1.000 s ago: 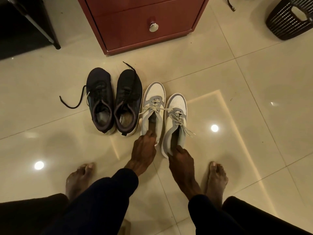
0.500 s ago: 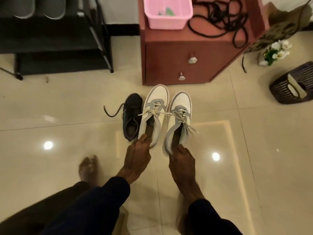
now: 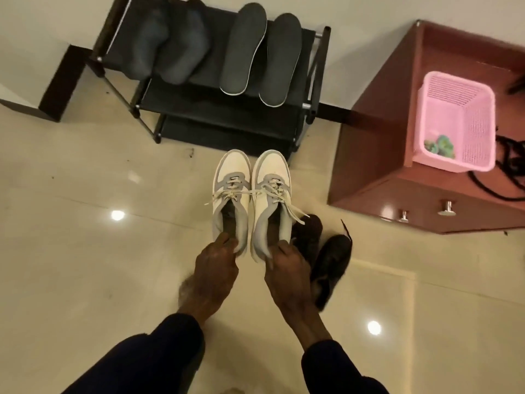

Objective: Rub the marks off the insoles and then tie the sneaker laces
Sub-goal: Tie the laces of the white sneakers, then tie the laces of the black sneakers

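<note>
I count two white-and-grey sneakers side by side just in front of the shoe rack [image 3: 216, 115], toes toward it. These are the left sneaker [image 3: 231, 177] and the right sneaker [image 3: 270, 177]. The left hand [image 3: 217, 268] grips the heel of the left sneaker with its fingers curled over the collar. The right hand [image 3: 287, 265] is clamped the same way on the heel of the right sneaker. Their pale laces [image 3: 250, 194] hang loose and untied, crossing between the two shoes. I cannot tell whether the soles touch the floor.

Four insoles lie on the rack's top shelf: two dark grey insoles [image 3: 170, 44] toward its left end and two white-edged insoles [image 3: 245, 49] toward its right. Any marks on them are too small to make out.

Two black sneakers [image 3: 331, 268] sit farther out from the rack than the white pair and to the right. They are blurred, and the right hand and wrist partly cover them.

Right of the rack stands one red-brown cabinet [image 3: 383, 155] with two metal knobs [image 3: 447, 209]. It carries one pink basket [image 3: 457, 120] and is cut off by the frame edge. Something green lies in the basket, but I cannot identify it. A black cable [image 3: 508, 166] beside the basket is also cut off. The insides of the white sneakers are too dark to read.
</note>
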The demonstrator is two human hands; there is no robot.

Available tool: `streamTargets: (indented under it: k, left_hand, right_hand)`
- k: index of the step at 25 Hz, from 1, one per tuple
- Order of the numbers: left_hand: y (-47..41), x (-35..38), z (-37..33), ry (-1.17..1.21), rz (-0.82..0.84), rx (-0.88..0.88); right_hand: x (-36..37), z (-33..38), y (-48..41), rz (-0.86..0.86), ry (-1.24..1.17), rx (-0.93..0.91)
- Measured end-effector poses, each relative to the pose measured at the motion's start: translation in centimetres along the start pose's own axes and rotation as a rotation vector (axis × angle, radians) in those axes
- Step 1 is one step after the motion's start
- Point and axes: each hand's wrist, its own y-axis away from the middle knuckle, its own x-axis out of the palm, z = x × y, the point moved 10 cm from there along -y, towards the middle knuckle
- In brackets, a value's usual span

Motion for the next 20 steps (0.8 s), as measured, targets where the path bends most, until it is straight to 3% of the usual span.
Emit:
streamTargets:
  k: [5, 13, 20]
  left_hand:
    - [-11.4, -2.4, 3.5, -0.006, -0.015, 0.055]
    - [-28.7, -3.0, 3.7, -0.020, -0.027, 0.120]
    - [-36.2, -2.4, 3.9, -0.101, -0.013, 0.123]
  right_hand:
    - [1.2, 2.6, -11.4, -0.034, 0.011, 0.073]
    - [0.6, 0.4, -27.5, -0.144, -0.014, 0.139]
    - [1.9, -0.9, -35.7, -0.204, 0.008, 0.103]
